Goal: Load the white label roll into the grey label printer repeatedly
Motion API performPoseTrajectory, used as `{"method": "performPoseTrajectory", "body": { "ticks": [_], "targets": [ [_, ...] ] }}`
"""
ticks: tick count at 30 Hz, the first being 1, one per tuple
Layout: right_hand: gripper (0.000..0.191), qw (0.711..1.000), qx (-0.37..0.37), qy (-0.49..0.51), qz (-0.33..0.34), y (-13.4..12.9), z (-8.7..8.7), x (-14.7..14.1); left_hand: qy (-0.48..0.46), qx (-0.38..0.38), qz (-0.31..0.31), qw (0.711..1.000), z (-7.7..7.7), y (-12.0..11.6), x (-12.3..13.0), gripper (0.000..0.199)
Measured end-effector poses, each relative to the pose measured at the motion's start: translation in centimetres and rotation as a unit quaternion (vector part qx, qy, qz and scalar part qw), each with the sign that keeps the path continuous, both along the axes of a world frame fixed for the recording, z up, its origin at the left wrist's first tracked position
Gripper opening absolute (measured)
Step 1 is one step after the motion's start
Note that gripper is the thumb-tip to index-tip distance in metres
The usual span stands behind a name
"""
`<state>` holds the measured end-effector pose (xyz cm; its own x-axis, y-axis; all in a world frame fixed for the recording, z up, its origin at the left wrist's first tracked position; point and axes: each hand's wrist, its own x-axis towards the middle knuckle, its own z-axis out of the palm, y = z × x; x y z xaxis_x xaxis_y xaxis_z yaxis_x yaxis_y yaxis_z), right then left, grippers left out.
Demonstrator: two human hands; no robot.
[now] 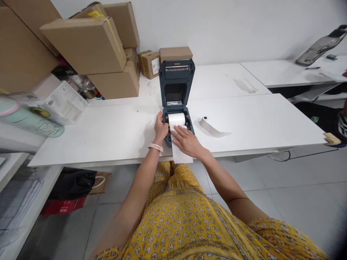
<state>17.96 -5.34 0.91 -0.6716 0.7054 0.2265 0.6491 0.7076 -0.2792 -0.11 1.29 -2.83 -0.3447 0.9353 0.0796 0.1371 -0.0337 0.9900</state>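
Note:
A dark label printer (177,85) stands on the white table with its lid raised. Inside it sits a white paper roll (176,119), and its loose strip (182,156) runs toward me and hangs over the table's front edge. My left hand (160,128) is curled around the printer's left side, thumb at the inner rim. Flat across the strip, just in front of the roll, lies my right hand (187,141) with its fingers stretched out. Part of the printer's front is hidden under that hand.
A small, partly unrolled paper roll (214,129) lies right of the printer. Cardboard boxes (89,47) are stacked at the back left, near a mint-green bottle (32,119). A grey bottle (320,48) lies tilted at the far right. The table's front edge (130,161) is close to me.

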Motion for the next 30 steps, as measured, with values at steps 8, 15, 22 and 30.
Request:
{"method": "performPoseTrajectory", "body": {
  "ticks": [8,15,22,30],
  "targets": [
    [0.051,1.000,0.005,0.018,-0.023,-1.3,-0.3,-0.6,-0.013,0.009,-0.011,1.000,-0.4,0.3,0.0,0.087],
    [0.051,1.000,0.017,0.010,-0.012,-1.1,-0.2,0.0,-0.033,-0.008,-0.020,0.999,-0.1,0.0,0.2,0.081],
    [0.052,0.999,-0.006,0.040,0.010,-1.1,-0.5,0.4,-0.061,-0.026,0.004,0.998,0.4,-4.6,2.0,0.062],
    [0.044,0.977,-0.122,0.156,0.081,0.1,4.2,4.6,-0.108,-0.062,-0.016,0.992,0.5,-7.8,2.7,0.079]
  ]
}}
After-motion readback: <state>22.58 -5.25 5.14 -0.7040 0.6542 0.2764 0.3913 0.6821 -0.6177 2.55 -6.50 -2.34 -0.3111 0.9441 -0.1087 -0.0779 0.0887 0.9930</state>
